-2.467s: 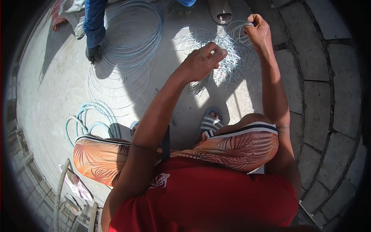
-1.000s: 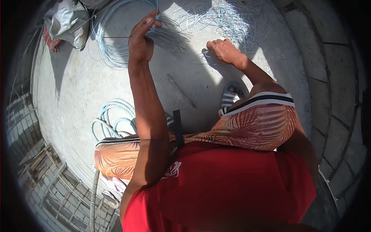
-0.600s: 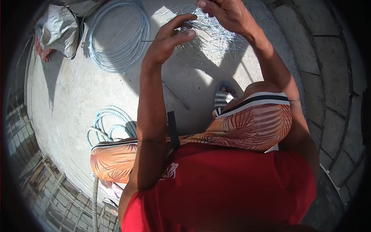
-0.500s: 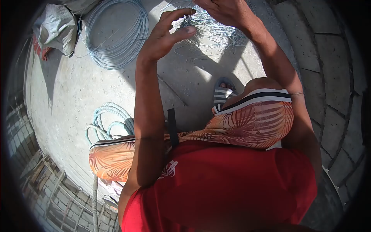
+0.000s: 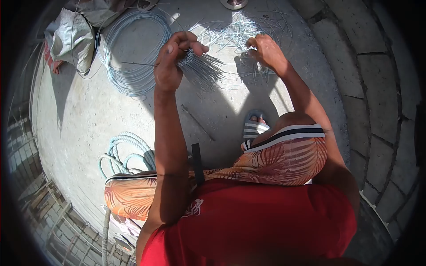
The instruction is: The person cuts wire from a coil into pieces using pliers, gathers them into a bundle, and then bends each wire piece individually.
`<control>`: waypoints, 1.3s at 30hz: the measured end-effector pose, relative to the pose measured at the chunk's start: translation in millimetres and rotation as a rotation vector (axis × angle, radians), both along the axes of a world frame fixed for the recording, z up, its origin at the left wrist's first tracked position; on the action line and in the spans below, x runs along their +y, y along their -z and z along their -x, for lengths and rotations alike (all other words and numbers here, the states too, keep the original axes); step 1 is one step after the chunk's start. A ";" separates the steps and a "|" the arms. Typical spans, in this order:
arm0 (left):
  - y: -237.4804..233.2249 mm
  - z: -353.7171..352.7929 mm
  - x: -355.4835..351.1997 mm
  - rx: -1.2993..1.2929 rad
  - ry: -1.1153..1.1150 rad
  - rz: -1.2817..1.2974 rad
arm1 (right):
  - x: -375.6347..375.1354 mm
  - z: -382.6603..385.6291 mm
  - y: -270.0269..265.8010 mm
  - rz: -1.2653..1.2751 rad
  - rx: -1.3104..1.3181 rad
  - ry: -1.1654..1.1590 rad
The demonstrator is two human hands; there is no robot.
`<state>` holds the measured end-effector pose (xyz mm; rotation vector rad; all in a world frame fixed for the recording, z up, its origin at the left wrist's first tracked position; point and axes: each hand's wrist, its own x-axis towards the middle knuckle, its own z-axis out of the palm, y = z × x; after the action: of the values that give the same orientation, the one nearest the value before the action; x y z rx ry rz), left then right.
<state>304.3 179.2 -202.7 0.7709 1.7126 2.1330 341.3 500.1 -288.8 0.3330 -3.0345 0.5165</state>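
Note:
My left hand [image 5: 171, 60] is closed around a bundle of short cut wires [image 5: 202, 68], which fan out to the right from under the fingers. A thin dark rod [image 5: 136, 64] pokes out to the left of this hand. Over the near edge of a loose, tangled pile of wire pieces [image 5: 235, 31] hangs my right hand [image 5: 267, 54]. Its fingers are bent, with the thumb and fingertips apart and nothing visible between them. Whether the fingertips touch any wire cannot be made out.
A large coil of wire [image 5: 111, 73] lies behind my left hand. White sacks [image 5: 73, 40] stand at the far left. A pale blue rope [image 5: 126, 144] is coiled by my knee, and a thin stick [image 5: 197, 123] lies on the concrete floor. Paving blocks [image 5: 377, 75] border the right.
Both hands have come lower in view. My left fingers, spread before, are now closed over the wire bundle. My right hand has moved away from it, rightward to the loose pile.

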 end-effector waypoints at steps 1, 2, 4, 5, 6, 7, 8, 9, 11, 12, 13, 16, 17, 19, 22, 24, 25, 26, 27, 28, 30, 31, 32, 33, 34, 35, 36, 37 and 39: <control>3.6 1.9 -3.5 -0.022 -0.011 -0.058 | 2.1 -13.0 22.4 -0.019 -0.004 0.006; 5.2 5.9 -6.0 -0.006 -0.018 -0.061 | -1.8 -19.7 37.3 -0.039 -0.008 0.049; 6.1 10.2 -12.4 0.023 -0.040 -0.066 | -9.7 -34.8 63.4 -0.083 -0.020 0.126; 7.3 12.4 -15.9 0.058 -0.058 -0.034 | -8.3 -32.5 82.2 -0.085 0.012 0.096; 8.4 13.6 -16.6 0.047 -0.069 -0.084 | -11.0 -31.5 81.8 -0.125 0.042 0.076; 8.0 13.5 -15.4 0.036 -0.081 -0.129 | -17.2 -28.3 74.7 -0.158 0.071 0.054; 5.1 14.9 -18.3 0.029 -0.088 -0.172 | -23.1 -24.6 67.3 -0.189 0.104 0.038; -2.4 17.9 -23.9 0.189 -0.142 0.005 | -22.5 -21.0 63.0 -0.158 0.169 0.007; -5.1 19.6 -32.3 0.136 -0.155 -0.110 | -15.3 -18.4 31.2 -0.107 0.155 -0.024; -6.0 21.3 -36.8 0.111 -0.163 -0.168 | -10.1 -17.5 14.3 -0.082 0.149 -0.041; -6.6 23.9 -42.7 0.115 -0.162 -0.215 | -0.6 -17.6 2.4 0.052 0.158 -0.064; -7.4 24.9 -59.3 0.062 -0.189 -0.309 | 18.1 -29.4 -42.5 0.192 0.170 -0.045; -8.7 22.8 -62.4 0.007 -0.215 -0.311 | 16.2 -36.2 -61.1 0.279 0.199 -0.090; -3.3 23.8 -69.4 -0.035 -0.216 -0.302 | 24.1 -41.6 -74.7 0.341 0.234 -0.170; 4.1 27.4 -69.9 -0.020 -0.283 -0.220 | -1.9 -31.0 -47.1 0.488 0.374 -0.200; 2.8 26.3 -63.2 0.009 -0.315 -0.140 | -29.0 -20.9 -37.8 0.288 0.062 -0.436; 5.4 27.4 -60.1 0.010 -0.309 -0.133 | -48.8 -15.6 -28.3 0.257 -0.012 -0.416; 6.0 27.2 -56.9 0.006 -0.306 -0.123 | -73.9 -13.6 -13.4 0.230 -0.091 -0.395; 2.9 25.1 -52.8 0.034 -0.274 -0.108 | -97.9 -13.5 6.2 0.208 -0.174 -0.377; 1.8 23.8 -49.0 0.032 -0.268 -0.093 | -113.1 -11.9 29.0 0.188 -0.252 -0.363; 2.5 15.2 -44.1 0.017 -0.254 -0.053 | -134.6 -14.1 104.6 0.043 -0.101 -0.419; 7.3 11.7 -45.2 0.017 -0.195 -0.090 | -149.5 -5.5 101.4 -0.033 -0.005 -0.441; 12.2 12.3 -46.4 0.032 -0.131 -0.134 | -154.2 -9.0 94.1 0.037 -0.251 -0.309; 1.3 9.9 -45.5 0.094 -0.156 0.018 | -155.8 -6.4 108.4 0.023 -0.238 -0.344; -11.1 3.7 -44.9 0.160 -0.185 0.160 | -156.7 -12.2 83.8 0.079 -0.188 -0.347; -11.8 1.5 -46.2 0.180 -0.169 0.188 | -155.7 -15.4 93.1 -0.025 -0.104 -0.441; -6.8 -1.6 -47.8 0.193 -0.154 0.211 | -155.6 -17.2 97.9 -0.127 -0.031 -0.473; -4.4 -0.1 -44.5 0.193 -0.136 0.232 | -153.3 -14.2 119.9 -0.180 -0.047 -0.468; -17.2 -2.3 -31.0 0.179 -0.053 0.198 | -150.9 -14.8 98.0 -0.136 -0.114 -0.406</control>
<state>306.7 148.2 -185.5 0.8902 2.0196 1.9386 356.2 349.3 -386.8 0.9705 -3.1233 0.3538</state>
